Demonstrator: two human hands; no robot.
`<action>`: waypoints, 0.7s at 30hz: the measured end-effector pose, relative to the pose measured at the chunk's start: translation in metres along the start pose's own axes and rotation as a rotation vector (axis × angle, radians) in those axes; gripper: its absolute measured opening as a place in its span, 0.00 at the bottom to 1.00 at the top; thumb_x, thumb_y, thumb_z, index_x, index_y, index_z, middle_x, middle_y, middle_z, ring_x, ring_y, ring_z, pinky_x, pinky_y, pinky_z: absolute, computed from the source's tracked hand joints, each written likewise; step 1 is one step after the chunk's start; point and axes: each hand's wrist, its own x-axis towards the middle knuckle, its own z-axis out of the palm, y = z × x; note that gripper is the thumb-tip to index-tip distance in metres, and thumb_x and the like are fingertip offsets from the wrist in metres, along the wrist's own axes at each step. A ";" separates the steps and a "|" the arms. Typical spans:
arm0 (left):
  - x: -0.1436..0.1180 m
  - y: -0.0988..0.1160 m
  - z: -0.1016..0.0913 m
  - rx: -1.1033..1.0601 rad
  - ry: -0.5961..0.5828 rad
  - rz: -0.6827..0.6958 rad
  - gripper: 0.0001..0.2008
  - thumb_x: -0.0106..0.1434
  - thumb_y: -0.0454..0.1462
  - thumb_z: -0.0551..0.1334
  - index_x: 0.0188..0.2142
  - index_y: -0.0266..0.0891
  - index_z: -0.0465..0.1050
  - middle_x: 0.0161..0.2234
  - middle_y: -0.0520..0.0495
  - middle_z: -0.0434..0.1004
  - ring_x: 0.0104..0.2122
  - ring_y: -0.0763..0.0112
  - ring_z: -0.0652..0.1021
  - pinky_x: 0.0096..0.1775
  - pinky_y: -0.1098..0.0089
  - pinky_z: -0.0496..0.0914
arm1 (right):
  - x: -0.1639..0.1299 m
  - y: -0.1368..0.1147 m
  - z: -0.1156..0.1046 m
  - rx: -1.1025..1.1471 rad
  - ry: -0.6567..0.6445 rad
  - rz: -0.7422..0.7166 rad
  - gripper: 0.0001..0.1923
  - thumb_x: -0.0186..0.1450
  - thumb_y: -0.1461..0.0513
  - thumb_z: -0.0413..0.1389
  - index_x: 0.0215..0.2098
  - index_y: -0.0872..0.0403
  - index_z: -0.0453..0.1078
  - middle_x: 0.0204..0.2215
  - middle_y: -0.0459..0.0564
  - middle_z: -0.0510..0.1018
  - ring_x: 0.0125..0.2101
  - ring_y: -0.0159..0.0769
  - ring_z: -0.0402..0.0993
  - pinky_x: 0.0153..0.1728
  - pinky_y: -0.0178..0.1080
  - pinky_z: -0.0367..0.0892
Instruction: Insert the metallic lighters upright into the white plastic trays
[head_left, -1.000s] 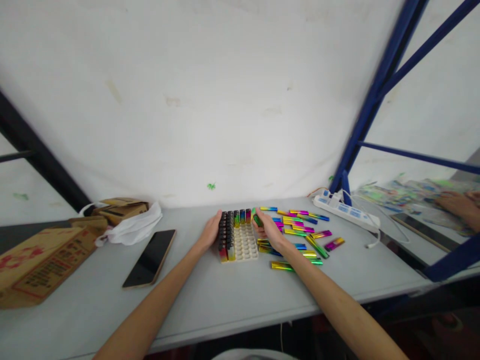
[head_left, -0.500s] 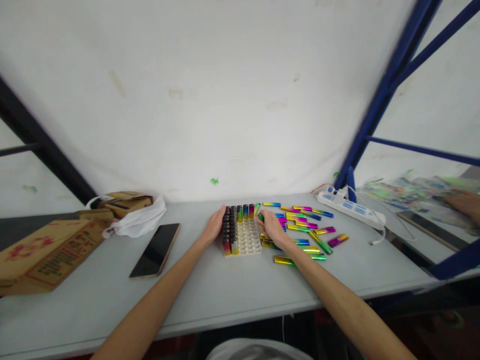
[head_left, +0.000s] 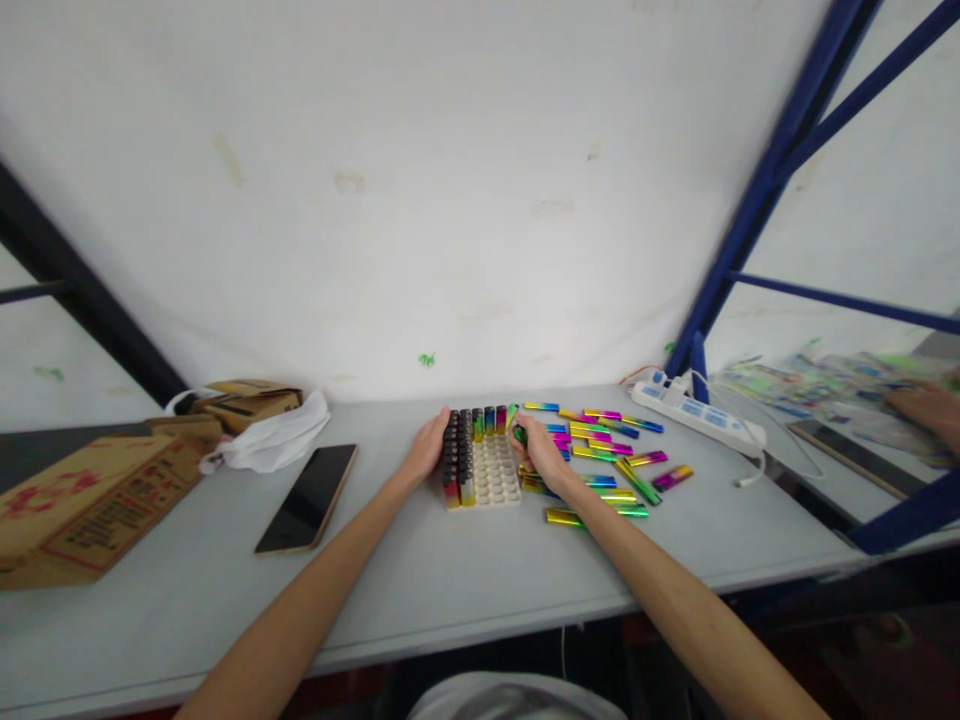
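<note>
A white tray (head_left: 495,480) with round holes stands in front of me. Lighters with black tops (head_left: 459,450) stand upright in its left columns and along its back row. My left hand (head_left: 427,448) lies against the left side of the tray, its fingers partly hidden by the lighters. At the tray's back right corner, my right hand (head_left: 541,452) is closed on a shiny green lighter (head_left: 512,412), tilted and largely covered by the fingers. Several metallic rainbow-coloured lighters (head_left: 600,428) lie loose to the right, some beneath my right forearm.
On the left lie a phone (head_left: 309,498), a white plastic bag (head_left: 274,440) and cardboard boxes (head_left: 90,505). A white power strip (head_left: 697,418) and its cables lie at the right, by a blue metal frame (head_left: 705,340). Beyond it, another person's hand (head_left: 926,412) is over a cluttered surface.
The view has shifted slightly. My left hand stays at the tray, and my right hand stays at the back right corner with almost no movement.
</note>
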 end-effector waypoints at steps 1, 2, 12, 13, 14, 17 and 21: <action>0.000 -0.001 0.000 0.000 0.001 -0.003 0.42 0.62 0.71 0.48 0.36 0.35 0.79 0.37 0.41 0.84 0.43 0.53 0.79 0.53 0.58 0.69 | 0.001 0.001 0.000 -0.002 0.008 0.000 0.32 0.73 0.41 0.36 0.18 0.49 0.52 0.13 0.40 0.52 0.14 0.28 0.45 0.18 0.34 0.47; 0.001 -0.001 0.000 -0.002 0.001 -0.006 0.42 0.62 0.71 0.48 0.36 0.35 0.79 0.36 0.41 0.84 0.43 0.53 0.79 0.53 0.58 0.69 | 0.001 0.002 0.000 -0.005 0.020 0.002 0.32 0.73 0.41 0.37 0.18 0.49 0.52 0.12 0.40 0.52 0.14 0.29 0.46 0.18 0.35 0.48; 0.000 0.001 0.000 0.023 0.008 0.001 0.42 0.62 0.70 0.48 0.36 0.35 0.79 0.37 0.41 0.84 0.43 0.53 0.78 0.53 0.57 0.69 | 0.005 0.010 0.001 -0.100 0.110 0.006 0.26 0.73 0.46 0.40 0.20 0.48 0.51 0.13 0.41 0.51 0.17 0.32 0.48 0.20 0.36 0.47; 0.000 0.001 0.000 0.023 0.009 0.000 0.42 0.62 0.70 0.48 0.36 0.36 0.79 0.37 0.41 0.84 0.43 0.53 0.78 0.53 0.57 0.69 | 0.005 0.009 0.002 -0.090 0.107 0.006 0.27 0.73 0.45 0.40 0.20 0.48 0.51 0.13 0.41 0.52 0.17 0.32 0.48 0.20 0.36 0.47; 0.000 0.001 0.000 0.021 0.010 0.003 0.41 0.62 0.70 0.48 0.36 0.36 0.79 0.38 0.41 0.84 0.44 0.53 0.78 0.54 0.57 0.69 | 0.005 0.009 0.002 -0.078 0.103 0.011 0.29 0.73 0.43 0.39 0.20 0.48 0.52 0.14 0.41 0.52 0.17 0.32 0.49 0.20 0.36 0.47; 0.000 0.000 0.000 0.015 0.004 0.013 0.40 0.63 0.69 0.49 0.36 0.36 0.79 0.38 0.41 0.84 0.45 0.53 0.78 0.54 0.57 0.69 | 0.005 0.007 0.003 -0.029 0.079 0.042 0.32 0.71 0.36 0.38 0.22 0.49 0.56 0.15 0.39 0.53 0.17 0.30 0.48 0.20 0.35 0.46; -0.001 0.000 0.001 0.013 0.014 0.016 0.40 0.62 0.69 0.49 0.36 0.37 0.79 0.39 0.42 0.84 0.45 0.53 0.77 0.55 0.57 0.69 | 0.006 0.004 0.002 0.040 0.031 -0.014 0.35 0.68 0.32 0.39 0.33 0.51 0.65 0.19 0.39 0.56 0.18 0.30 0.51 0.21 0.35 0.50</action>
